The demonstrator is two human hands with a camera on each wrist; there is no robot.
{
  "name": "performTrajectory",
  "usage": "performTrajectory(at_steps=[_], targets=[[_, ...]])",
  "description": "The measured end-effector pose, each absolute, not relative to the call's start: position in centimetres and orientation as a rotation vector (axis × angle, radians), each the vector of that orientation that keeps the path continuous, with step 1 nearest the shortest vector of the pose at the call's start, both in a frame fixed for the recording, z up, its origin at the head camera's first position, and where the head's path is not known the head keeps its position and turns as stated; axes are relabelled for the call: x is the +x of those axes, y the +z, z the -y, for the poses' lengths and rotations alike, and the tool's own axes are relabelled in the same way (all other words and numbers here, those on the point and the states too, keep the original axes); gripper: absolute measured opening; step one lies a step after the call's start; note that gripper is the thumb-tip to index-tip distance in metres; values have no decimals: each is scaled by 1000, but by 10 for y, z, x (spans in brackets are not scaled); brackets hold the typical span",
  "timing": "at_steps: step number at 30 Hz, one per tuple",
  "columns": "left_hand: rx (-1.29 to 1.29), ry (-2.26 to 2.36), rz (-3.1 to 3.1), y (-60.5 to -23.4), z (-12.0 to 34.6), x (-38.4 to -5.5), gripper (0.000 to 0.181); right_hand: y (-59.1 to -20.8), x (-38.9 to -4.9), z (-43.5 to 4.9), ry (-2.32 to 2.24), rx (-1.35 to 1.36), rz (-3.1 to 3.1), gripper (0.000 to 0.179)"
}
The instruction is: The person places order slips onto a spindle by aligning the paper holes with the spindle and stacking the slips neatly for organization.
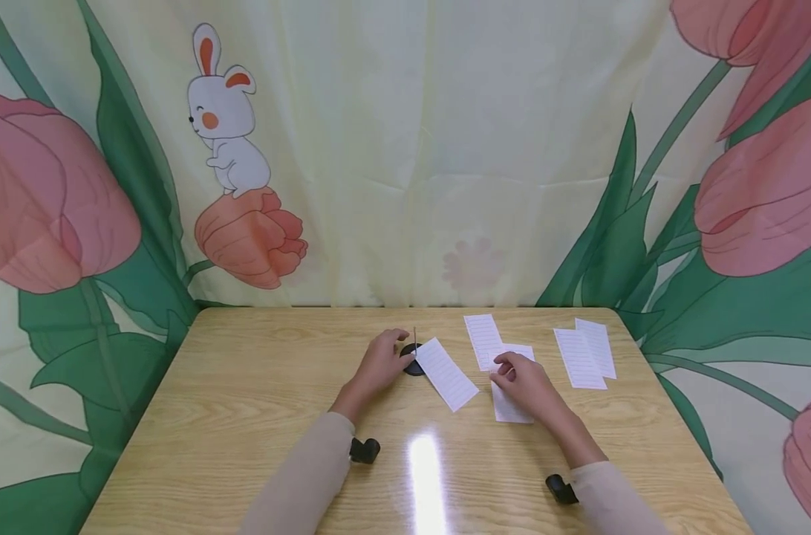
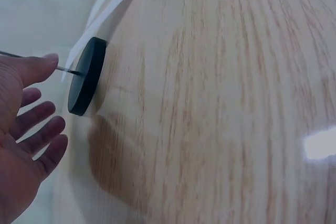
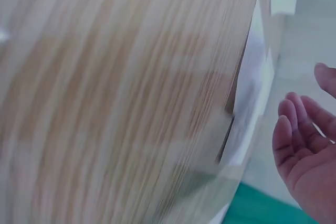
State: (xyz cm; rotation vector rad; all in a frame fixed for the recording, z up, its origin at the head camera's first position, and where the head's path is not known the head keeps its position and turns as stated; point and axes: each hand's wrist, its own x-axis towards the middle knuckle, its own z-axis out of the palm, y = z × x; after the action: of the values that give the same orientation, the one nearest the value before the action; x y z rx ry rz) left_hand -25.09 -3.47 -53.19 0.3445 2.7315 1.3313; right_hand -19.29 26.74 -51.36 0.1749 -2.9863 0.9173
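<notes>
At the head frame's lower centre, we see a white lined paper slip [image 1: 448, 377] overlapping a round black base [image 2: 90, 77]. Only the left wrist view shows the left hand [image 2: 16, 158] fully spread, thumb crossing a thin metal rod [image 2: 68, 70]; the right hand [image 1: 524, 380] hangs loosely curled.

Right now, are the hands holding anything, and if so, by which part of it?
Nothing looks held. The right hand is empty, thumb and fingers apart. At the left hand, the thumb overlaps the rod, fingers clear; contact cannot be told.
</notes>
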Motion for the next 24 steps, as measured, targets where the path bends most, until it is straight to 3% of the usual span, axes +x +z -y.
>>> performTrajectory(at_steps=[10,17,24], targets=[[452,1234,-2764,-542,37,-248,68,-510,-183,-323,926,30,2975,46],[446,1173,-2796,-552,36,-248,70,-511,-176,-359,866,-59,2958,45],[409,1139,-2800,-550,35,-246,71,-509,-175,-386,843,-309,2997,61]])
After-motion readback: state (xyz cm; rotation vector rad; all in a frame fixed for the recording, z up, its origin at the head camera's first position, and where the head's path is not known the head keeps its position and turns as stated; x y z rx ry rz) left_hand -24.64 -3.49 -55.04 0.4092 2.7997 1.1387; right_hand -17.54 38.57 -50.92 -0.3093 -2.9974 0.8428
